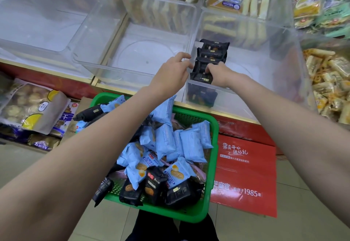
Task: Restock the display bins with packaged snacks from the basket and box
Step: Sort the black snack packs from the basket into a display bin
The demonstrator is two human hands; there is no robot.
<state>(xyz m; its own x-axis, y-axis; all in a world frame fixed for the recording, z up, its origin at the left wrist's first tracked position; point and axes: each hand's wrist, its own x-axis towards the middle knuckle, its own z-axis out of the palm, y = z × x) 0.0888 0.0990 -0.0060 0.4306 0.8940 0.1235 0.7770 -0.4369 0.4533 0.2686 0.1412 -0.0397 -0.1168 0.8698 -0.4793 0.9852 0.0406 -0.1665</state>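
Observation:
A row of black snack packs (211, 55) stands on edge along the left wall of a clear display bin (265, 81). My right hand (220, 74) reaches into that bin and grips the nearest black pack (201, 76). My left hand (171, 74) hovers over the bin's left rim, fingers loosely curled, just touching the packs' left side. Below, a green basket (210, 199) on the floor holds several light-blue packs (180, 144) and black packs (155, 185).
An empty clear bin (144, 51) sits left of the black packs' bin, another further left (37, 28). Bins of yellow snacks (329, 81) stand at right and behind. A red box (246, 174) lies right of the basket. Bagged goods (32, 106) lie at left.

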